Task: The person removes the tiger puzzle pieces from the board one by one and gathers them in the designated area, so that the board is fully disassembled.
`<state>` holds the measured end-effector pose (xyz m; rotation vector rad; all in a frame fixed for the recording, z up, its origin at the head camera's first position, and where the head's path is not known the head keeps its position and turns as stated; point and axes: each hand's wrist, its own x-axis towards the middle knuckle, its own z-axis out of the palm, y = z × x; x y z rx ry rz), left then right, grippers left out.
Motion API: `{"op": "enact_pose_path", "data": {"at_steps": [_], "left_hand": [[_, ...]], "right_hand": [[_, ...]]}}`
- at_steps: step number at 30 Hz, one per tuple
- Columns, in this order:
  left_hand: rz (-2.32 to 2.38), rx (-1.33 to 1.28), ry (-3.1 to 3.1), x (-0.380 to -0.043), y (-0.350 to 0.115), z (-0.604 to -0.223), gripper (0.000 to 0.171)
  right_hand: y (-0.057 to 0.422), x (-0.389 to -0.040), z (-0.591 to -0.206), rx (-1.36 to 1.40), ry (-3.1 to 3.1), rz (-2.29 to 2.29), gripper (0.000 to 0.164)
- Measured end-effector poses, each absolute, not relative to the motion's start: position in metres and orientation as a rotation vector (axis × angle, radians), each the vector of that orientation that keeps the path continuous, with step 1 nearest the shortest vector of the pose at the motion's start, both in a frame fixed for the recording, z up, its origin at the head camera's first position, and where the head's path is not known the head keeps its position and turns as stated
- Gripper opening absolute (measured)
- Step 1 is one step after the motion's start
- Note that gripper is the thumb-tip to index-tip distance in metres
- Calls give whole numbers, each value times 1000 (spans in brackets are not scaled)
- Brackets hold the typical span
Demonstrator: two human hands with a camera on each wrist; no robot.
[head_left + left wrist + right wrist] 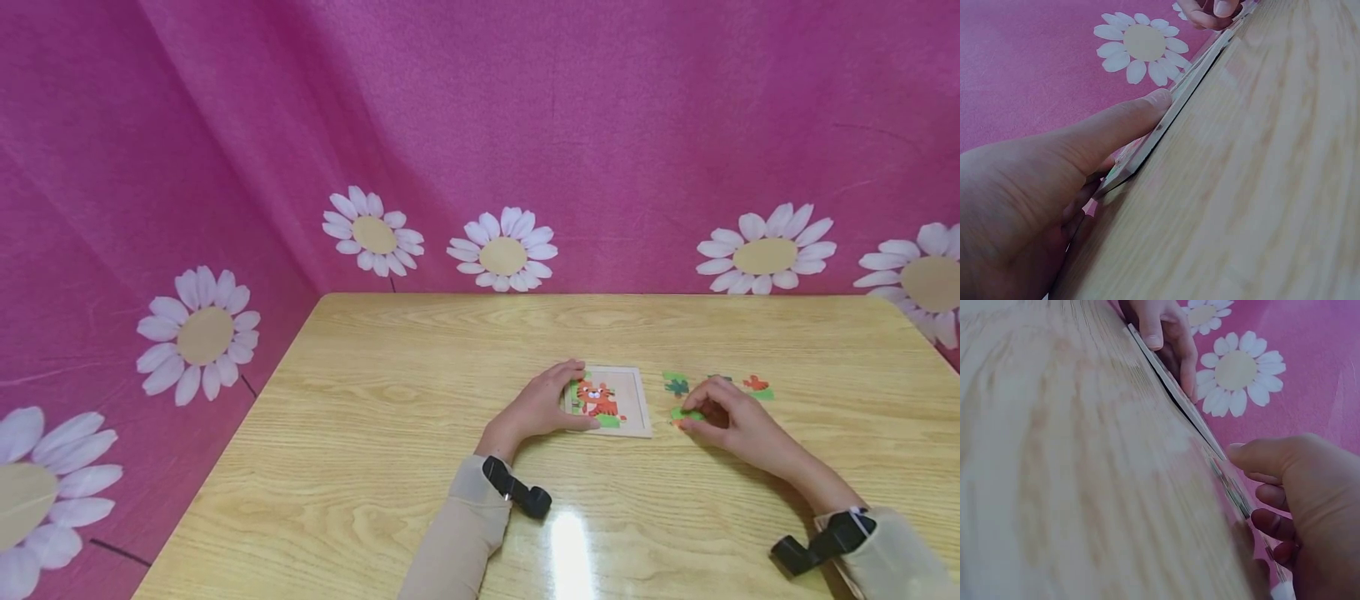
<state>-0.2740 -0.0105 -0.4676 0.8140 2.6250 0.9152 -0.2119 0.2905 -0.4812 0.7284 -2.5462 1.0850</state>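
A square puzzle tray [634,392] with a pale wooden border lies on the table, partly filled with a picture of an orange tiger [600,400]. My left hand [536,408] grips the tray's left side, its thumb at the near edge and its fingers at the far edge. To the right of the tray, my right hand [742,425] pinches a green and orange puzzle piece [684,414] at table height. Behind that hand lie a green piece with a dark leafy shape [676,385] and a green and orange piece [759,385]. Another dark piece [720,379] is mostly hidden by the fingers.
The wood-grain table [375,433] ends at the back against a pink curtain [600,125] printed with white daisies. Black straps with small devices [517,487] sit on both wrists. A light reflection shows on the table near the left forearm.
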Motion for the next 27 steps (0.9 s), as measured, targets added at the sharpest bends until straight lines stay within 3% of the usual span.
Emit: {"op": "enact_pose_path", "data": {"at_steps": [27], "left_hand": [[915, 817, 2630, -273, -11, -467, 83]], "right_hand": [[246, -238, -475, 707, -2649, 1043, 20]]}}
